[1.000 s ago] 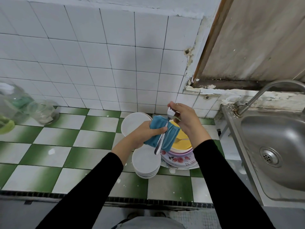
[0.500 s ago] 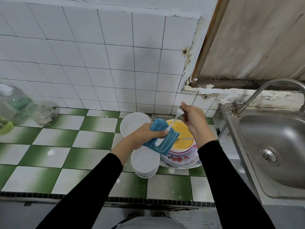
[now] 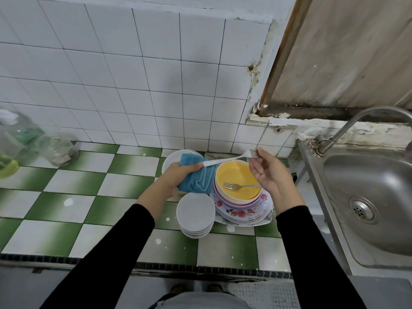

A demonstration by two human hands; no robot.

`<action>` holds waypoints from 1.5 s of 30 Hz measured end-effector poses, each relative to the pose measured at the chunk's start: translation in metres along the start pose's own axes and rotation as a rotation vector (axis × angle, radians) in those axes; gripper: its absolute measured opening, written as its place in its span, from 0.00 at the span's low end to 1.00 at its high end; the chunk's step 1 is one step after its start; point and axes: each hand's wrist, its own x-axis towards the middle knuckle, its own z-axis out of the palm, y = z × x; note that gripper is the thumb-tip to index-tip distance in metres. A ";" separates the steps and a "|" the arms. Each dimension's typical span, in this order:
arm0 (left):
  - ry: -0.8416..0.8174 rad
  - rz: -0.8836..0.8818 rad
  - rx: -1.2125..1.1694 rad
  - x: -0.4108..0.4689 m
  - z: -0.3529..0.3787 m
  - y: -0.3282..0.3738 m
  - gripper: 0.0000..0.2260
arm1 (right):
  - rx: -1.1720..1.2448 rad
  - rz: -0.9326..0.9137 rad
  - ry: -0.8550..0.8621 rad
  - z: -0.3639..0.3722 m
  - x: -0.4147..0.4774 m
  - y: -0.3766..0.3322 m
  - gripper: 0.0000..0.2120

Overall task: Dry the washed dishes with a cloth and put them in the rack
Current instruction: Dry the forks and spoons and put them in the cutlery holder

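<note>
I am drying the fork [image 3: 227, 159] held between my hands; left hand [image 3: 176, 176] grips the blue cloth [image 3: 196, 179] round its handle, right hand [image 3: 270, 175] pinches the tines; next, I judge, it goes to the rack, not visible.

Fork [image 3: 240, 186] in bowl [image 3: 234, 175] — sink [image 3: 367, 186] right of it.

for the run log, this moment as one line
step: drying fork | left hand: grips cloth round fork handle | right hand: pinches tines end | other fork: in yellow bowl
</note>
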 end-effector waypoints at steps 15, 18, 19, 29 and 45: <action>0.589 0.666 0.037 0.002 0.043 -0.007 0.13 | 0.103 -0.038 -0.136 0.021 -0.027 0.052 0.06; 0.214 0.945 0.419 0.007 0.052 -0.028 0.20 | 0.087 -0.039 -0.155 0.031 -0.031 0.051 0.05; 0.100 0.981 0.511 0.009 0.052 -0.034 0.24 | 0.072 -0.045 -0.160 0.032 -0.030 0.048 0.05; 0.203 0.845 0.798 0.019 0.045 -0.027 0.28 | -0.038 -0.087 -0.182 0.022 -0.034 0.038 0.07; 0.187 0.923 0.775 0.023 0.038 -0.023 0.28 | -0.105 -0.085 -0.188 0.038 -0.035 0.035 0.07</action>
